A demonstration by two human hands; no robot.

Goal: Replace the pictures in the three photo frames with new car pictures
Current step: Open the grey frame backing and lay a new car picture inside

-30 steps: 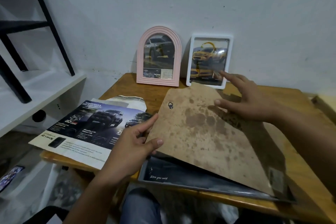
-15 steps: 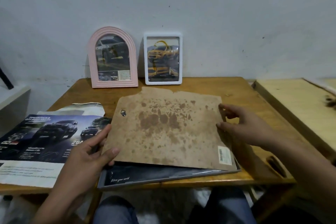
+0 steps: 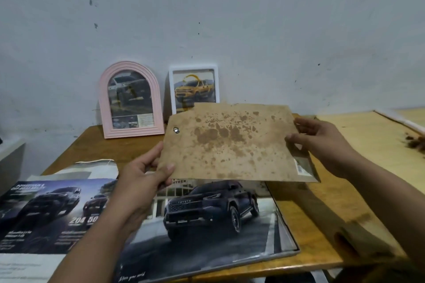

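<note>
A stained brown backing board point(image 3: 232, 142) with a small metal hanger hangs above the table, held at both ends. My left hand point(image 3: 143, 174) grips its left edge, thumb on top. My right hand point(image 3: 322, 142) pinches its right edge. Under it a large grey photo frame point(image 3: 287, 236) lies flat on the table, with a dark Toyota car picture point(image 3: 207, 218) in it. A pink arched frame point(image 3: 131, 101) and a white frame point(image 3: 194, 87) with a yellow truck picture lean on the wall at the back.
A car brochure point(image 3: 46, 209) lies at the table's left, over other papers. The wooden table point(image 3: 322, 225) ends near my knees. A second pale wooden surface point(image 3: 372, 145) adjoins on the right. A white shelf edge point(image 3: 11, 151) is at far left.
Both hands have lifted the backing board off the large frame and raised it, uncovering the dark car picture beneath. The view has shifted slightly.
</note>
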